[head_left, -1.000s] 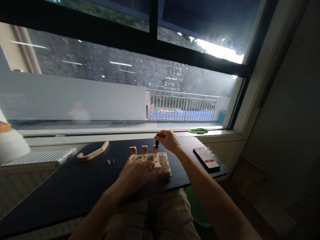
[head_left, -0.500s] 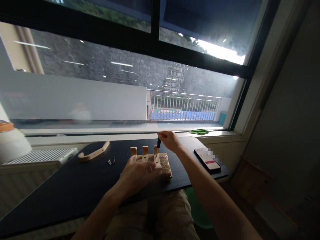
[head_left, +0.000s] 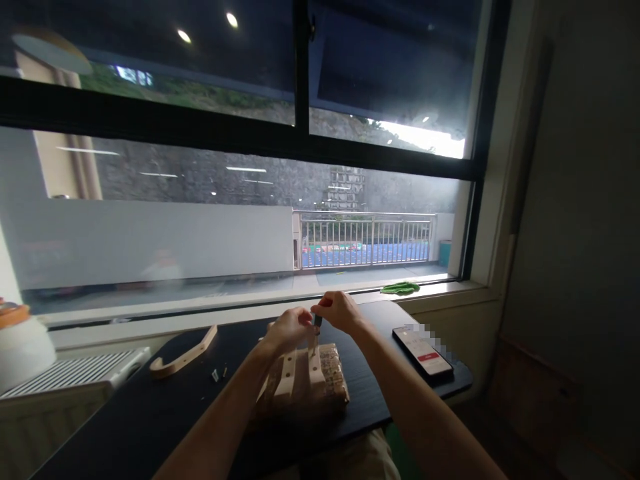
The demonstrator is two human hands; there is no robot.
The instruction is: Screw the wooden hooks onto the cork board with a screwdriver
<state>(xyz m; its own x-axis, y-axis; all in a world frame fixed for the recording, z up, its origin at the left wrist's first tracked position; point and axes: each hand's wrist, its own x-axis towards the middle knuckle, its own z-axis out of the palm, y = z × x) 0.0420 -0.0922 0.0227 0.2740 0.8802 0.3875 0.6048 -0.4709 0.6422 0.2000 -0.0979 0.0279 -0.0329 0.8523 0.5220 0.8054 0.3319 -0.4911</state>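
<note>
My right hand (head_left: 340,312) pinches the dark handle of a screwdriver (head_left: 317,320), held nearly upright. Its shaft points down at the upper part of a wooden hook (head_left: 316,373), which has holes in its flat back. My left hand (head_left: 290,328) is closed, its curled fingertips right beside the screwdriver; whether they grip it or the hook's upper end, I cannot tell. A second wooden hook (head_left: 287,377) lies to the left. Both rest on a brown, woven-looking block (head_left: 336,377). My left hand and forearm hide the block's left side.
A loose wooden hook (head_left: 185,357) and several small screws (head_left: 216,375) lie left on the black table (head_left: 165,413). A phone (head_left: 423,352) is at the right. A green cloth (head_left: 400,288) lies on the sill below the window. A radiator (head_left: 75,373) stands left.
My left hand has moved up from the front of the hooks to beside the screwdriver, uncovering their lower ends. The right hand stays on the screwdriver. The view has tilted upward.
</note>
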